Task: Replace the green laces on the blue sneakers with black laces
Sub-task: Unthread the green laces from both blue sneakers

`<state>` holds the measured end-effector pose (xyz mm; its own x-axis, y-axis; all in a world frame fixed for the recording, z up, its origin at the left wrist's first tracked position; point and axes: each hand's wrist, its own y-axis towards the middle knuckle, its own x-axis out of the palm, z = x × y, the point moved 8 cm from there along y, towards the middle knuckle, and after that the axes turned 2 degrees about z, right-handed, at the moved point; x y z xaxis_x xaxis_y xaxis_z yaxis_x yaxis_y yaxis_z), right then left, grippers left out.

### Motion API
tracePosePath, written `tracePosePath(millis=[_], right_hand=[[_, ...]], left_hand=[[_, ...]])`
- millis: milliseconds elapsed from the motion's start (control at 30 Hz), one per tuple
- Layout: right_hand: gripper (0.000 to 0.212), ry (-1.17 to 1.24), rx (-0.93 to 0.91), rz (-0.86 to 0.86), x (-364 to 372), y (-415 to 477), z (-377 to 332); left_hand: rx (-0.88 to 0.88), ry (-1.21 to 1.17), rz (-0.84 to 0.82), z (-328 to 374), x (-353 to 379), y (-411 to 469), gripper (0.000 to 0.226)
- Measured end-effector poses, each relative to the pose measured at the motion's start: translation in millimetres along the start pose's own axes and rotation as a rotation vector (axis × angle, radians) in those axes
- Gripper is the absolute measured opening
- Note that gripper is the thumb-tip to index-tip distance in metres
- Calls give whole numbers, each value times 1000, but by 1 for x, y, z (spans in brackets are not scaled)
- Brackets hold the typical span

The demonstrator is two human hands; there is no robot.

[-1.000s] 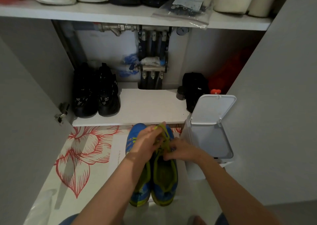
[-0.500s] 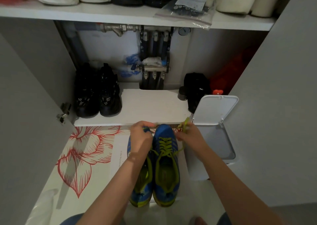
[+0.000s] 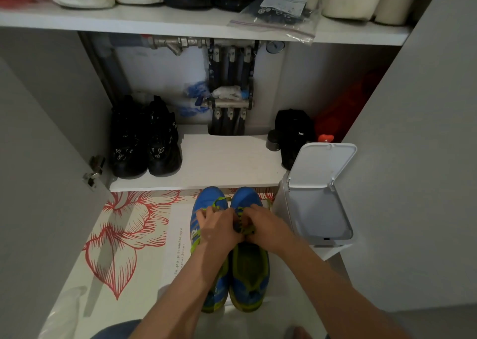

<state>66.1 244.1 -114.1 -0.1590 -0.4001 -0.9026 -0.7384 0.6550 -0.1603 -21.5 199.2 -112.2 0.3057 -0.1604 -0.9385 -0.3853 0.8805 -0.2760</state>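
Note:
Two blue sneakers with green linings stand side by side on the floor mat, toes pointing away from me: the left sneaker [image 3: 206,201] and the right sneaker [image 3: 249,269]. A green lace [image 3: 219,201] trails loose over the left toe. My left hand [image 3: 218,229] and my right hand [image 3: 263,226] meet over the right sneaker's eyelets, fingers curled, pinching the green lace there. My hands hide most of the lacing. No black laces are in view.
A white bin [image 3: 317,209] with its lid up stands right beside the sneakers. Black shoes [image 3: 144,145] sit on the low white shelf [image 3: 224,163], a black bag [image 3: 294,132] at its right. The floral mat [image 3: 124,225] lies to the left. Cabinet doors flank both sides.
Half a second ago my hands were apart, pulling lace ends outward near the toes. They have come back together over the right sneaker's eyelets.

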Motion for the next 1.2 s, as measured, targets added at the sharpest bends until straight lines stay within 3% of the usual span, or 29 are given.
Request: tracePosePath(millis=[167,233,300,367,433,533,667,767,833,900,933,1000,1100,1200], right_hand=[[11,61,57,47,-3,4,9],[4,221,186,95,-9,4,27],[15,479,405,157,-9,-1,53],[12,624,542,164,-4,-8,66],[15,509,407,156,-8,-6,56],[26,77,59,83,-11,-2,20],[27,-87,36,-50,2,-3,9],[13,263,162,94,-14,-3,20],[8,496,354,347,-35,-9,46],[7,612,561,563,-48,-23,76],[12,581,594,576,-51,-25,82],[28,364,469,492,-55,-16,71],[25,109,38,252,-36,-3,20],[36,16,-44,25,-1,-5,3]], left_hand=[[1,21,-14,2,2,0,30],[13,7,-32,2,3,-1,30],[24,4,-45,3,4,-4,32],[34,37,-46,6,3,-6,32],[27,51,-31,8,2,-6,34],[-3,31,39,6,-4,-4,36],[-22,-120,47,1,0,-6,29],[-14,-100,38,1,-1,-8,25],[-7,-92,23,0,-1,-8,25],[-4,-82,18,0,0,-8,25],[-6,-78,22,0,-1,-8,25],[-11,-79,26,0,0,-8,24],[-32,-100,20,-2,0,-7,25],[-41,-94,17,-2,-1,-6,29]])
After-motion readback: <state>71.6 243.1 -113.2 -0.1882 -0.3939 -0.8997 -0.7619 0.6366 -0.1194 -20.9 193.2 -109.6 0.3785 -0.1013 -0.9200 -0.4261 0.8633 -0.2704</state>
